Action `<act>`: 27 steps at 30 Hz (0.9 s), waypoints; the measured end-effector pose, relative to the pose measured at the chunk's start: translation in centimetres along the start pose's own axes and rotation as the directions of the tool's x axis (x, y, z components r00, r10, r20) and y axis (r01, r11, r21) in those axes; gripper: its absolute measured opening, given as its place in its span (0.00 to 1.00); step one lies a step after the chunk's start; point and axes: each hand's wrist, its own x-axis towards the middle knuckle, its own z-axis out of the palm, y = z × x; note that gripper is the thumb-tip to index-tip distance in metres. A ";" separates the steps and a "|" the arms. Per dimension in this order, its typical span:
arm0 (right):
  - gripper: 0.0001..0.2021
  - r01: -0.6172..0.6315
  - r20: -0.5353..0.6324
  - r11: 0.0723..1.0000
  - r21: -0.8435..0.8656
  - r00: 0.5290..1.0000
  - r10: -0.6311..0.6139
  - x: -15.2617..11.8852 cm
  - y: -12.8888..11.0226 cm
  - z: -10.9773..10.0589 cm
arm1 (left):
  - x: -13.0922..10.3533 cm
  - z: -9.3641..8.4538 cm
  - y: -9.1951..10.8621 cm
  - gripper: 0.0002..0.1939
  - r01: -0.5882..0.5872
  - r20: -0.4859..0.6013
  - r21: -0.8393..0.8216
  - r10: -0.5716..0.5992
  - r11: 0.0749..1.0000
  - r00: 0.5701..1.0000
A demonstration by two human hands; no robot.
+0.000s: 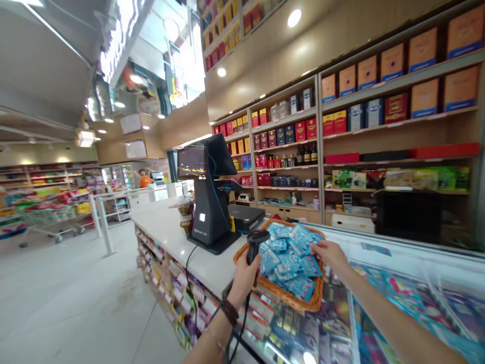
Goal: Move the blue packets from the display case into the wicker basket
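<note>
My left hand point(245, 275) is wrapped round the handle of a black handheld scanner point(258, 236), whose head is up over the left side of an orange wicker basket point(316, 302). Blue printed packets point(290, 263) fill the basket in a loose heap. At the basket's right side, my right hand point(330, 253) pinches the edge of one blue packet point(302, 238) on top of the heap. The basket rests on the glass-topped counter, and a black cable hangs below my left hand.
A black checkout terminal point(212, 202) stands on the white counter point(161, 222) left of the basket, with a black box point(246, 217) behind it. Stocked shelves point(284, 141) line the back wall. A person in orange point(144, 180) is far off at the left.
</note>
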 end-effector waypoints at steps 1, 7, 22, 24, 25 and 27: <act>0.18 -0.055 0.069 0.995 0.084 0.996 0.049 0.3 -0.5 1.4 | -0.2 -0.5 -0.1 0.42 0.001 0.002 -0.004 -0.001 1.000 1.000; 0.16 -0.144 0.165 0.939 0.312 0.982 0.096 -0.3 -0.6 3.8 | -1.6 -1.3 -0.5 0.41 0.012 0.004 -0.007 -0.012 1.000 1.000; 0.21 -0.164 -0.273 0.954 -0.252 0.958 0.093 -8.4 8.5 -26.8 | -3.3 12.8 1.4 0.40 0.049 0.293 -0.175 0.005 0.983 0.956; 0.23 -0.181 -0.229 0.907 -0.381 0.969 0.097 -10.8 8.6 -29.3 | -3.8 16.0 1.4 0.41 0.072 0.348 -0.202 0.003 0.977 0.937; 0.24 -0.187 -0.199 0.880 -0.437 0.974 0.108 -12.0 8.6 -30.2 | -4.2 17.7 1.3 0.41 0.085 0.375 -0.213 0.001 0.973 0.927; 0.26 -0.185 -0.141 0.838 -0.513 0.981 0.131 -13.9 8.6 -31.1 | -5.1 20.8 0.8 0.42 0.114 0.427 -0.234 -0.003 0.966 0.904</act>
